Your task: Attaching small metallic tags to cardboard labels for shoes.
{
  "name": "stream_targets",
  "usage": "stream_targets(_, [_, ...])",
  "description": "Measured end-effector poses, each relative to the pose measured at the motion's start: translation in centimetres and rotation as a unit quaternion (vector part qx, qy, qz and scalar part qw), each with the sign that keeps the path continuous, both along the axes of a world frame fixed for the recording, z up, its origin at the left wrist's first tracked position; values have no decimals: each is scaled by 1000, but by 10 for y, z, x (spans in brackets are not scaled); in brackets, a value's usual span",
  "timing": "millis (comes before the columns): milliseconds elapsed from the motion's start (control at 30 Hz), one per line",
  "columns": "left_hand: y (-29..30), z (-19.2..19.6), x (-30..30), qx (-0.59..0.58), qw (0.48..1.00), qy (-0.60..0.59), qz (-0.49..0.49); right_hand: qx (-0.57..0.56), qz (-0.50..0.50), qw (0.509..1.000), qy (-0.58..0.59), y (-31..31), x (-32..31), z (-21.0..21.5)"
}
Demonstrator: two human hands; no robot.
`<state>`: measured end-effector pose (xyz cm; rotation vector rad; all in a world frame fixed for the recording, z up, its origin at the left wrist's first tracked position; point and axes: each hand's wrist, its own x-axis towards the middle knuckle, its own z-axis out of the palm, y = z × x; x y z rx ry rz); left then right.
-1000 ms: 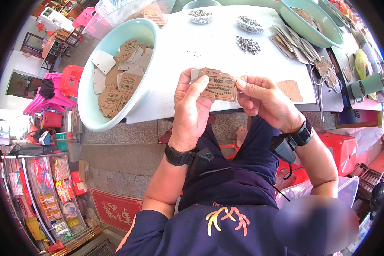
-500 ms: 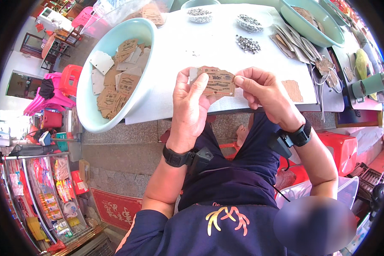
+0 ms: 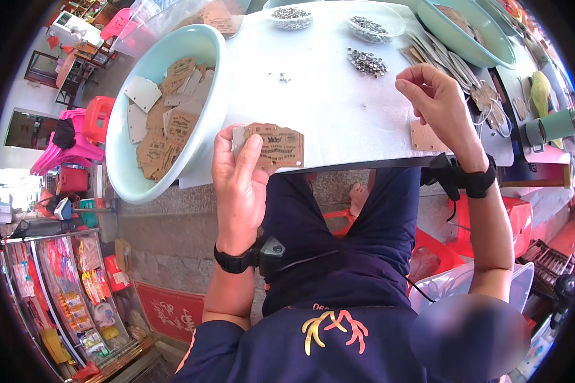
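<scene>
Left hand [image 3: 239, 185]: grip pinching the brown card [image 3: 281, 143] over the near edge of the table [image 3: 322, 96] — hold it flat, thumb off the free end. Right hand [image 3: 433, 99]: near the metal pieces [image 3: 367, 62]; grip closure cannot be told.

Shop-like workspace | packaged goods [image 3: 75, 309] on rack [image 3: 124, 357]: lower left of left hand [image 3: 241, 182] | worktop [image 3: 294, 102], basin [image 3: 120, 169] of cards [image 3: 180, 124]: near it
</scene>
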<state>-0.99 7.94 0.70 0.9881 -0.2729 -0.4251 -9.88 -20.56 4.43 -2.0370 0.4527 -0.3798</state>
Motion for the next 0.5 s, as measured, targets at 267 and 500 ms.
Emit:
stream_targets(267, [2,0,-10,-1,1000,17,-13,-168,86,981,49,13,11,-5])
stream_targets(500, [-8,-1,-8,-17,999,13,-40,-296,140,945,-4,23,20,-7])
